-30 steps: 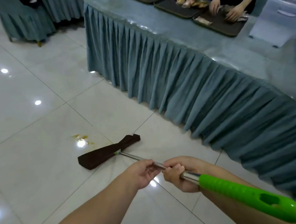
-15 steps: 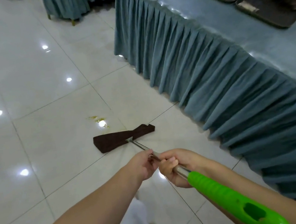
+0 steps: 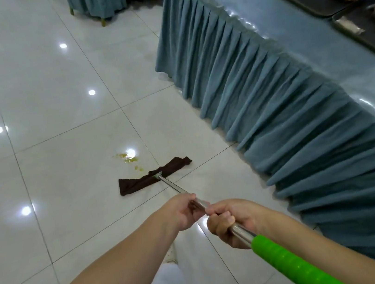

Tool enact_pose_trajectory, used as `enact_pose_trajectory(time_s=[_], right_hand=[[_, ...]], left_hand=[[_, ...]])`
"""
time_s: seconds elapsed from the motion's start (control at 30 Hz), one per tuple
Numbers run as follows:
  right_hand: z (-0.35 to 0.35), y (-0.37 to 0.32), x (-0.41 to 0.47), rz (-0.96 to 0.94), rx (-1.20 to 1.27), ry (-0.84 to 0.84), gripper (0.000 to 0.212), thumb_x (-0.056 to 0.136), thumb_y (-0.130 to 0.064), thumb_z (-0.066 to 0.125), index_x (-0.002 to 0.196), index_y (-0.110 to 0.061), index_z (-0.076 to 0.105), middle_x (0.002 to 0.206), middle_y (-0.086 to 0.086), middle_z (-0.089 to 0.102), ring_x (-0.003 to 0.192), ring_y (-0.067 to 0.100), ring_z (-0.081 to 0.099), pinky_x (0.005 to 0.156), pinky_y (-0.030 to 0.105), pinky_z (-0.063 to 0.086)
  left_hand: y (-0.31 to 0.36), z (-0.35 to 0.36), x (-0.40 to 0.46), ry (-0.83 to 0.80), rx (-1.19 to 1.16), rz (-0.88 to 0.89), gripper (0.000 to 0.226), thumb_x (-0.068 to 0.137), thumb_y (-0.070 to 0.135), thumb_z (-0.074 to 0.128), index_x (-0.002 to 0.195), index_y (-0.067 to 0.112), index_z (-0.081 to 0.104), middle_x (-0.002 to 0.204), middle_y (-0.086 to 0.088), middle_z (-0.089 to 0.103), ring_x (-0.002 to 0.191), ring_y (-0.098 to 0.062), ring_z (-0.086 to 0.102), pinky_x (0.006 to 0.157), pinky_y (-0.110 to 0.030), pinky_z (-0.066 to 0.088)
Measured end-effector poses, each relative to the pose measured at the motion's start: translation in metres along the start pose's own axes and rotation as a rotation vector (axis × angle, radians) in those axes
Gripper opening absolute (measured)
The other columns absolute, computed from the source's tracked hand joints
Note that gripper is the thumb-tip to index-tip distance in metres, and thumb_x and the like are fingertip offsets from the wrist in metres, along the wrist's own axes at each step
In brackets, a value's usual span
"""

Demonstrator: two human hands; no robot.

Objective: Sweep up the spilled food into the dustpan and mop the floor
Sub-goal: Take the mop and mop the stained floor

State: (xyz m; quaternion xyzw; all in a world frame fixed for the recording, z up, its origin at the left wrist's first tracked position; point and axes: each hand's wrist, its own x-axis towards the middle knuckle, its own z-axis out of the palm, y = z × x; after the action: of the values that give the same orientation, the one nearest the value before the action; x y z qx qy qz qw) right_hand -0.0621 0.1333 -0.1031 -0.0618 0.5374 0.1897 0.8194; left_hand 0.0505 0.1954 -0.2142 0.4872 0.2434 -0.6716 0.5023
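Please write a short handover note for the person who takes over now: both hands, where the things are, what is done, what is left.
Left hand and right hand both grip the mop's metal pole, the right just above the green handle.
The brown mop cloth lies flat on the tiled floor, just short of the yellow spill.
Done: mop brought up to the spill. No dustpan in view.
Left: wipe the spill, mop around it, beside the skirted table.

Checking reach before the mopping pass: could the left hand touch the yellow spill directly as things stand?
Probably not: the left hand grips the mop pole well short of the yellow spill, which lies just beyond the brown mop cloth.
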Motion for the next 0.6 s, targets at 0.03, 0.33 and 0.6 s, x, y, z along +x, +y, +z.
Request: enact_pose_trajectory(time_s=[0.03, 0.33, 0.6], right_hand=[[0.009, -0.011, 0.004, 0.008, -0.011, -0.001, 0.033, 0.095, -0.008, 0.042, 0.063, -0.006, 0.043, 0.038, 0.005, 0.034, 0.018, 0.01, 0.031, 0.021, 0.011, 0.025], [0.078, -0.092, 0.037, 0.036, -0.052, 0.041, 0.028, 0.096, -0.008, 0.044, 0.069, -0.009, 0.041, 0.038, 0.005, 0.035, 0.019, 0.01, 0.031, 0.022, 0.01, 0.024], [0.109, -0.135, 0.065, 0.013, -0.052, 0.046, 0.024, 0.096, -0.004, 0.044, 0.074, -0.014, 0.042, 0.059, -0.003, 0.029, 0.021, 0.009, 0.03, 0.023, 0.009, 0.024]], left_hand=[[0.014, 0.0, 0.002, 0.004, 0.001, 0.012, 0.023, 0.101, 0.012, 0.038, 0.097, -0.008, 0.049, 0.078, -0.021, 0.057, 0.067, -0.027, 0.058, 0.033, -0.026, 0.05], [0.119, -0.009, 0.025, 0.068, -0.039, 0.05, 0.019, 0.1, 0.008, 0.039, 0.089, -0.005, 0.047, 0.077, -0.022, 0.059, 0.054, -0.026, 0.065, 0.036, -0.027, 0.052], [0.176, -0.01, 0.043, 0.121, 0.022, 0.074, 0.024, 0.101, 0.011, 0.037, 0.085, -0.003, 0.046, 0.05, -0.017, 0.064, 0.036, -0.021, 0.063, 0.037, -0.025, 0.053]])
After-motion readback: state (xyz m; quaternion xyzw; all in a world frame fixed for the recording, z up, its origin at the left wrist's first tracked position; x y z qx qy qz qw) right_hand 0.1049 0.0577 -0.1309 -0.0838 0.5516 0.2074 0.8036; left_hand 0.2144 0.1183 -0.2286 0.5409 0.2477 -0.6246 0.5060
